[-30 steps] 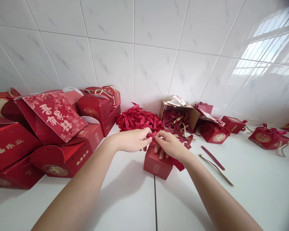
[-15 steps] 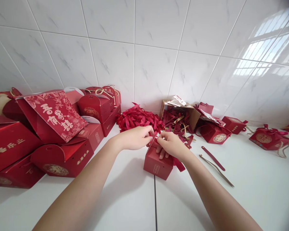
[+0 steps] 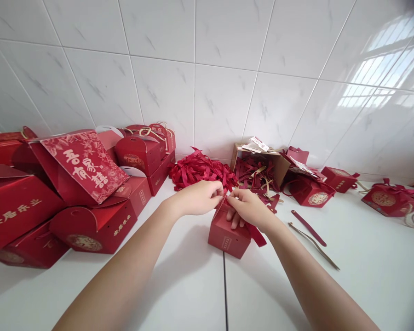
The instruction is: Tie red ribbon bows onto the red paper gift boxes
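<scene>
A small red gift box (image 3: 229,236) with a printed label stands on the white table. My left hand (image 3: 203,196) is at the left of its top edge, thumb and fingers closed together; what is between them is hidden. From the right, my right hand (image 3: 248,209) pinches the box's top edge with thumb and forefinger. Its other fingers lie against the sloping side. A dark red ribbon (image 3: 257,235) sticks out past the box's right side, partly under my right hand.
Red boxes (image 3: 89,225) are stacked at the left. By the tiled wall lie a heap of red ribbons (image 3: 202,169) and a carton (image 3: 281,170) of straps. A red strap (image 3: 308,228) and a gold strap (image 3: 313,246) lie at the right, with more red boxes (image 3: 381,197) behind.
The view has shifted slightly, so everything sits a little further right. My hands remain at the box top with only small finger movement. At the far left edge, another person's hand has gone from view.
</scene>
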`<action>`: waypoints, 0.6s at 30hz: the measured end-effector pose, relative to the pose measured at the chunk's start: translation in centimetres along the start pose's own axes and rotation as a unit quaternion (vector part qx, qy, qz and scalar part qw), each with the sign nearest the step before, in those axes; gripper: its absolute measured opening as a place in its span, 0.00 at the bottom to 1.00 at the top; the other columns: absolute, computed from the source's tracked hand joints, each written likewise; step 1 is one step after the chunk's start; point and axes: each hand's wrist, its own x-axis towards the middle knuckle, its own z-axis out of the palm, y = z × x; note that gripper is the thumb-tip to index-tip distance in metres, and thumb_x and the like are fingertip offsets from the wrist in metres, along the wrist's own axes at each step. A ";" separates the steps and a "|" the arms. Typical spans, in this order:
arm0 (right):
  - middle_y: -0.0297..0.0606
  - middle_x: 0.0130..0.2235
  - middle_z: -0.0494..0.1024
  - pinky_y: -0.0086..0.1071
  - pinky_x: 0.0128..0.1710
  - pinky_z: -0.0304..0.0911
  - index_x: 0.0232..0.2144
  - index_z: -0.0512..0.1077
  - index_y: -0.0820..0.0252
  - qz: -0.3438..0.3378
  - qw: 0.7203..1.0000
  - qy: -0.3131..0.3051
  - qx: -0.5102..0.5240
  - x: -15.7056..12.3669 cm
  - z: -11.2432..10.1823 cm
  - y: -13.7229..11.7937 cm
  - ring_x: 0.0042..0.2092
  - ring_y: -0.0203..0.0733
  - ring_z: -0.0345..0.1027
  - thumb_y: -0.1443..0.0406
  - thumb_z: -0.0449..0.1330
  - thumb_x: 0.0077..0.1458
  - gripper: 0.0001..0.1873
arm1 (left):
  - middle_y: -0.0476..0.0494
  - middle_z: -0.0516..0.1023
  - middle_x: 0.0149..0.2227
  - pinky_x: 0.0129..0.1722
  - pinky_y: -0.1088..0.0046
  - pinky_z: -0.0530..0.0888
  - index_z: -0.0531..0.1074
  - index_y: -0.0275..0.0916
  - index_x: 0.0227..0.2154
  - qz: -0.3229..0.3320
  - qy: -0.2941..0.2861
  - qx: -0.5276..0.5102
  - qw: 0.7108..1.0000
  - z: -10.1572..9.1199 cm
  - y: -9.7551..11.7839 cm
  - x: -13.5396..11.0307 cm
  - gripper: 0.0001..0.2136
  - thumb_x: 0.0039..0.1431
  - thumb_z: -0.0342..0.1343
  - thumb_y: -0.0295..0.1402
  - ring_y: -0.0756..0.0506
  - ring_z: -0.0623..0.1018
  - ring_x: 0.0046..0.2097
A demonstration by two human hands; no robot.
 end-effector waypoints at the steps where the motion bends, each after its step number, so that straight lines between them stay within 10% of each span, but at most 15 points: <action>1: 0.30 0.19 0.74 0.20 0.11 0.56 0.25 0.59 0.58 -0.001 1.000 -0.002 0.002 0.0 0.0 0.0 0.16 0.33 0.69 0.69 0.49 0.57 0.08 | 0.50 0.75 0.30 0.24 0.75 0.61 0.65 0.42 0.31 0.002 0.004 0.004 1.000 0.1 0.0 0.0 0.07 0.59 0.44 0.35 0.50 0.69 0.27; 10: 0.34 0.24 0.76 0.26 0.22 0.67 0.28 0.67 0.60 -0.013 0.999 0.030 0.017 -1.1 -1.3 -1.1 0.23 0.36 0.73 0.64 0.55 0.57 0.07 | 0.50 0.73 0.25 0.21 0.74 0.58 0.63 0.42 0.27 -0.051 0.047 0.026 0.997 -1.2 -0.8 -0.4 0.03 0.53 0.46 0.33 0.49 0.67 0.24; 18: 0.38 0.31 0.77 0.25 0.19 0.58 0.32 0.72 0.58 -0.058 0.984 0.122 -0.117 -3.0 -4.9 -1.9 0.28 0.36 0.68 0.60 0.59 0.50 0.09 | 0.40 0.74 0.25 0.28 0.67 0.62 0.63 0.41 0.21 -0.257 0.120 0.142 0.948 -4.4 -3.2 -1.5 0.07 0.46 0.52 0.37 0.38 0.74 0.31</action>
